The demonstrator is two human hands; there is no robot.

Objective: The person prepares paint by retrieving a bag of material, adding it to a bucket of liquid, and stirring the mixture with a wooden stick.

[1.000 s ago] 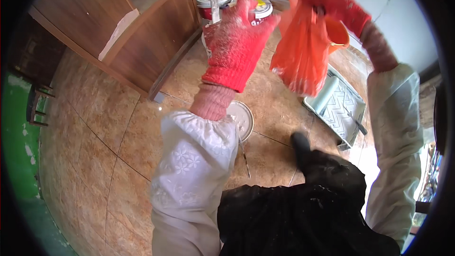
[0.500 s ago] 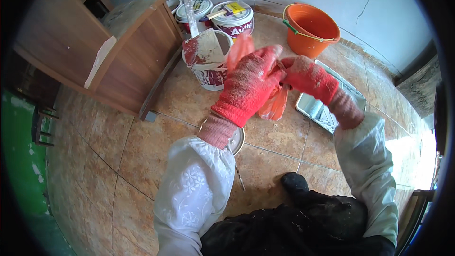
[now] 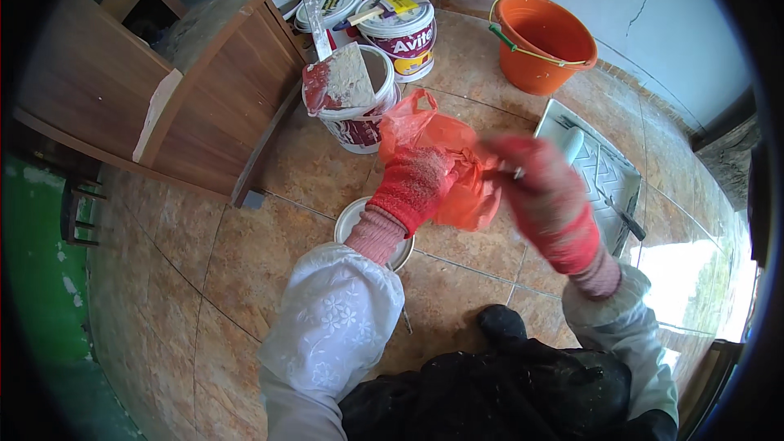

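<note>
A thin red-orange plastic bag (image 3: 465, 196) hangs in front of me above the floor, its handle loop standing up toward the buckets. My left hand (image 3: 416, 184), in a red rubber glove with pale dried smears, is closed around the bag's gathered neck. Just right of the bag is my right hand (image 3: 543, 196), in a matching glove. It is smeared by motion, and its fingers are too blurred to show whether they hold anything. Under my left wrist lies a round white lid (image 3: 349, 220), partly hidden.
Paint buckets stand at the back left: an open one (image 3: 359, 132) with a wide scraper (image 3: 347, 77) across it, and a lidded one (image 3: 400, 33) bearing a brush (image 3: 359, 18). An orange bucket (image 3: 543, 41) stands back right, near a roller tray (image 3: 616, 171). Wooden furniture (image 3: 220, 106) is left.
My right hand has pulled back from the left, toward me. My left hand has come slightly lower and nearer, and more of the plastic bag now shows, spread wider.
</note>
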